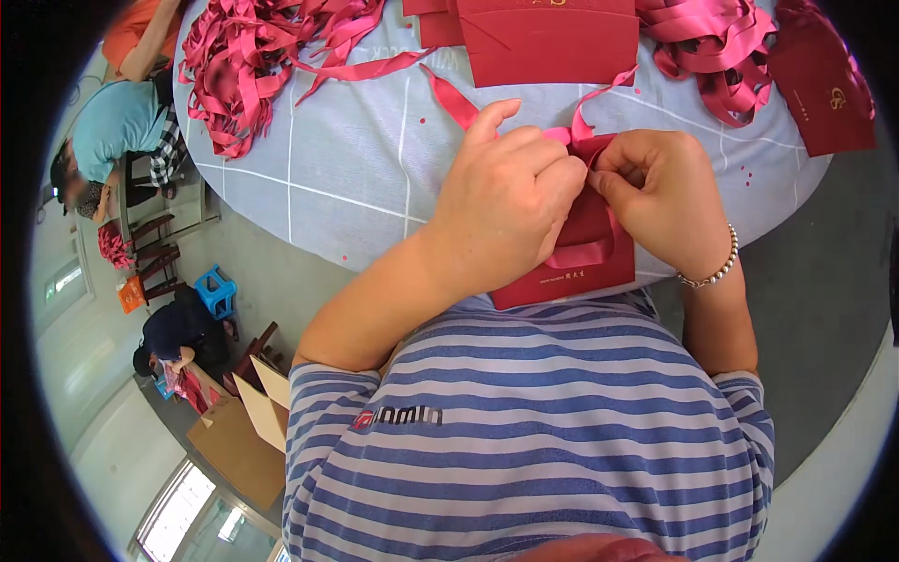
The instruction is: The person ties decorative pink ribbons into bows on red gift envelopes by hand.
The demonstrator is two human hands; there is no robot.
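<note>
A small dark red paper gift bag [596, 287] lies at the table's near edge, against the striped shirt, with a loop of red ribbon [578, 255] across its front. My left hand [513, 208] is over the bag's left side, its fingers curled at the ribbon by the top edge and one finger sticking up. Opposite it, my right hand [655, 187] pinches the ribbon between thumb and forefinger; a beaded bracelet circles that wrist. Loose ribbon ends [451, 98] stretch away beyond both hands. The fingertips partly hide where the ribbon meets the bag.
A heap of red ribbon [229, 94] covers the far left of the cloth-covered table [346, 206]. Red bags [552, 42] are stacked at the back; more ribbon [716, 47] and another bag [824, 103] lie right. Other people, a blue stool [216, 291] and a cardboard box [239, 450] are left.
</note>
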